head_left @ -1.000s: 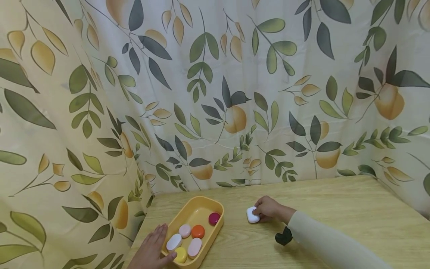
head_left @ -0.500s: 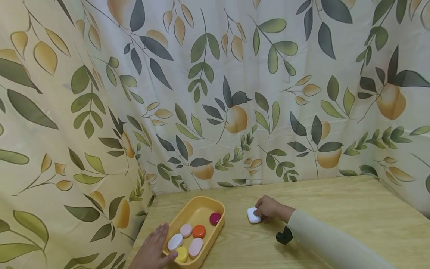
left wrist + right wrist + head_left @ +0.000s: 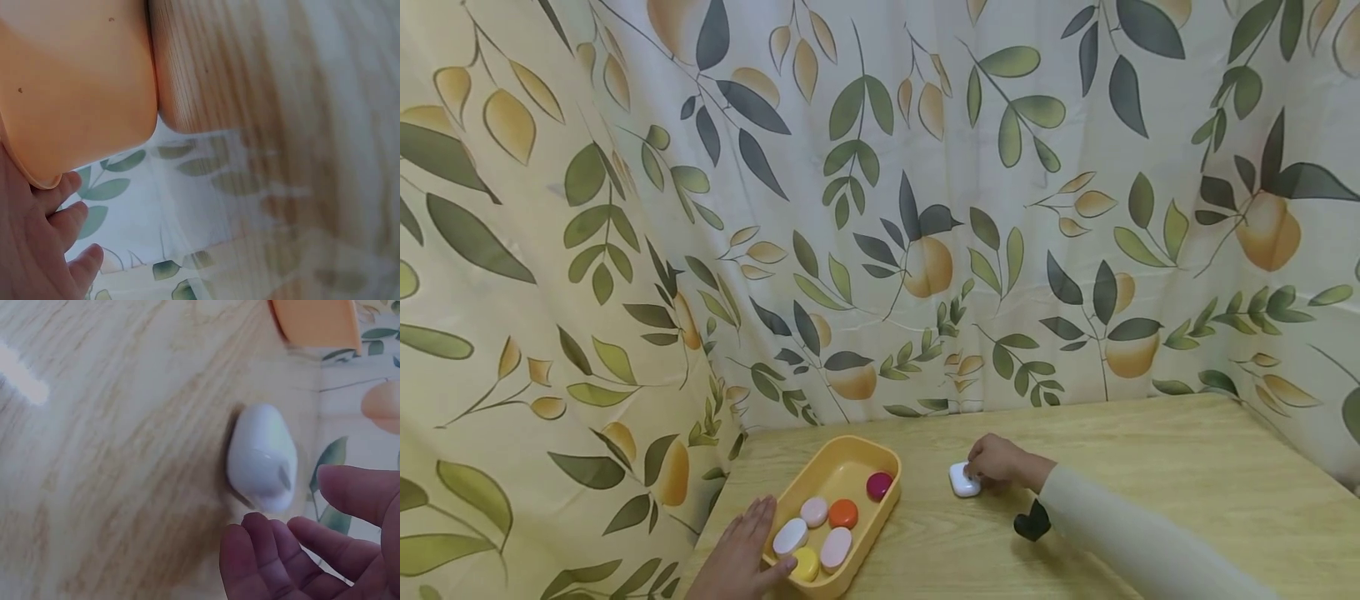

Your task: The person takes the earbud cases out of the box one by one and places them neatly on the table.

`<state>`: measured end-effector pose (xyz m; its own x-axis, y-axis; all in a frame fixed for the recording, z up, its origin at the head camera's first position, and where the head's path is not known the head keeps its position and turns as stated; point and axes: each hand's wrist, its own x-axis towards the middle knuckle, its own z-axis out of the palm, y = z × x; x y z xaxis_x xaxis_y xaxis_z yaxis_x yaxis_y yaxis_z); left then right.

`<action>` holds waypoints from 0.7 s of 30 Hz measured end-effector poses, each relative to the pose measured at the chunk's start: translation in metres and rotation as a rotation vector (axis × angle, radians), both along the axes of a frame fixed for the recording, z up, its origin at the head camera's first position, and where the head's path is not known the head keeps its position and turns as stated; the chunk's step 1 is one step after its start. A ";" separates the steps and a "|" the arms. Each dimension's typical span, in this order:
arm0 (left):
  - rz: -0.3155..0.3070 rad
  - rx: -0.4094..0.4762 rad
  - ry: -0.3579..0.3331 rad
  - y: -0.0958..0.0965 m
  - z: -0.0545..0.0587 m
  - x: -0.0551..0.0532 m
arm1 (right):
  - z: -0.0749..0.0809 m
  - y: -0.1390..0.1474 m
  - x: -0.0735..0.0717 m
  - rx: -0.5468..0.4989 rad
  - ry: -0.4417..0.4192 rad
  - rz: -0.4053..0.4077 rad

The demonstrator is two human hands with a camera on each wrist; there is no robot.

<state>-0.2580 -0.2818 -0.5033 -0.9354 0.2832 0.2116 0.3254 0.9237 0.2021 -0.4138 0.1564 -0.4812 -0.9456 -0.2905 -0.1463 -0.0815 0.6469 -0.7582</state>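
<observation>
A small white rounded case (image 3: 964, 480), like an earbud case, lies on the table right of the tray. My right hand (image 3: 996, 458) is at its right side. In the right wrist view, the loosely bent fingers (image 3: 269, 550) are right at the near end of the white case (image 3: 261, 456), and the thumb stands apart from them. My left hand (image 3: 741, 542) rests along the left side of the yellow tray (image 3: 891, 496), its fingers straight and the thumb over the near rim. The left wrist view shows the left fingers (image 3: 69, 222) beneath the tray's outer wall.
Inside the tray lie white (image 3: 791, 537), pale pink (image 3: 836, 548), orange (image 3: 843, 513), yellow (image 3: 806, 564) and dark red (image 3: 878, 485) rounded pieces. A small black object (image 3: 1032, 522) shows by the right cuff. A leaf-patterned curtain (image 3: 880, 250) hangs behind the wooden table (image 3: 1120, 442).
My right fingers shift slightly at the white case. The left hand and the tray stay in place.
</observation>
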 end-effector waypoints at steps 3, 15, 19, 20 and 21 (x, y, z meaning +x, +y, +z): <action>0.006 0.009 0.000 0.000 0.000 0.000 | 0.010 0.001 0.000 0.007 -0.015 0.002; 0.014 0.026 -0.007 0.000 -0.002 0.004 | 0.037 -0.009 -0.003 -0.050 -0.058 0.023; 0.011 0.012 -0.006 0.000 0.000 0.004 | 0.041 -0.015 -0.002 -0.052 -0.052 0.036; 0.010 0.009 -0.002 0.000 0.000 0.004 | 0.043 -0.017 -0.002 -0.055 -0.049 0.044; 0.008 0.007 -0.001 0.001 0.001 0.004 | 0.044 -0.019 -0.002 -0.057 -0.047 0.055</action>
